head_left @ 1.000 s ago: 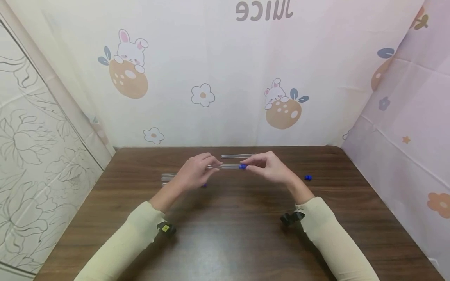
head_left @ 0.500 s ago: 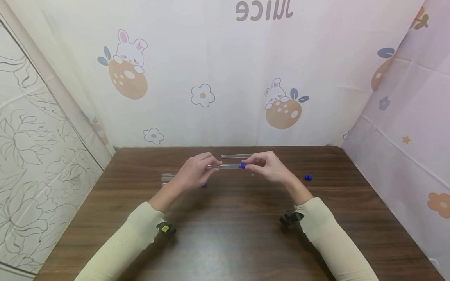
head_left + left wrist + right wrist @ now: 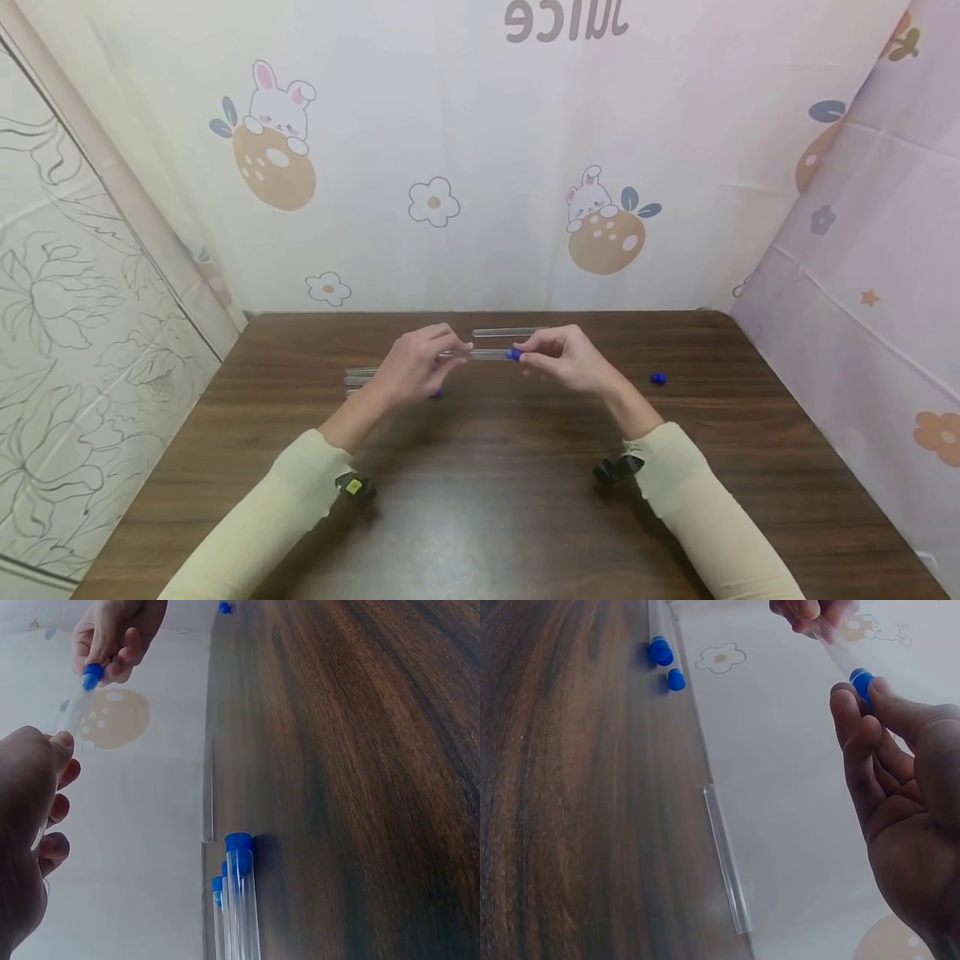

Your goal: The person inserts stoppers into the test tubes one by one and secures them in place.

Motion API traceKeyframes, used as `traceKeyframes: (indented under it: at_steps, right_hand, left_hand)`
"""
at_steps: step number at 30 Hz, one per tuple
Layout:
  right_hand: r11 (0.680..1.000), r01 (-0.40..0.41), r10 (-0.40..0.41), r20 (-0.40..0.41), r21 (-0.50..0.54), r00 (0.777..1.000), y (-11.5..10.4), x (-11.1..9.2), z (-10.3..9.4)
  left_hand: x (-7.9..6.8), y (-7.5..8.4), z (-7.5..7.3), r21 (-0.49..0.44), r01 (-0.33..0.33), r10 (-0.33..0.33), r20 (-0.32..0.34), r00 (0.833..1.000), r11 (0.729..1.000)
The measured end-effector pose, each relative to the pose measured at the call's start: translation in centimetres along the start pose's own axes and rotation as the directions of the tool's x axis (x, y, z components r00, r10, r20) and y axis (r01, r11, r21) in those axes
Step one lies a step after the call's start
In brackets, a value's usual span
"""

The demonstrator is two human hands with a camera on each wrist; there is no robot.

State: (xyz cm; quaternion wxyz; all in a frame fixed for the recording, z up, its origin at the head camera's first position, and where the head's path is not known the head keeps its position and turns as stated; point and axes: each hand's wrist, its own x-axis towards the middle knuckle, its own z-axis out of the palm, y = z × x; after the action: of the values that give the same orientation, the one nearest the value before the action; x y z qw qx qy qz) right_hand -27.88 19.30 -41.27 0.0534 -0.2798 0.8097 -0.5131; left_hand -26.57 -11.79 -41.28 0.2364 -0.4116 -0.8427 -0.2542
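A clear test tube (image 3: 489, 355) is held level above the table, gripped along its length by my left hand (image 3: 417, 362). At its right end, my right hand (image 3: 568, 360) pinches a blue stopper (image 3: 513, 354) between thumb and fingers. The stopper's narrow part sits in the tube's mouth, as the left wrist view shows with the blue stopper (image 3: 91, 676). Part of the tube is covered by the left hand. In the right wrist view, the stopper (image 3: 862, 684) is partly hidden by the right thumb.
Behind the hands, an uncapped test tube (image 3: 506, 332) lies near the table's back edge. One loose blue stopper (image 3: 657, 378) is at right. Several blue-capped tubes (image 3: 240, 900) lie at left, partly behind the left arm. A patterned curtain (image 3: 480, 150) hangs behind the table (image 3: 480, 500).
My right hand and the stopper have shifted slightly left, toward the tube. The left hand holds the tube in nearly the same spot.
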Motion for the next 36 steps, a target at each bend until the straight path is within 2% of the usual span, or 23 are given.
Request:
traceKeyframes:
  at_steps: [9,24,36]
  right_hand:
    - [1.000,0.004,-0.004,-0.014,0.008,1.000,0.33,0.13,0.03]
    - [0.999,0.041,-0.040,-0.027,0.020,0.999,0.70,0.06,0.11]
    - [0.999,0.031,-0.030,-0.035,0.032,0.999,0.48,-0.10,0.17]
  left_hand:
    - [0.12,0.17,0.24,0.010,-0.014,0.014,-0.041,0.999,1.000]
    - [0.44,0.29,0.59,0.028,0.013,-0.012,-0.029,1.000,1.000]
    - [0.41,0.35,0.94,0.038,-0.003,0.005,-0.062,0.998,0.999]
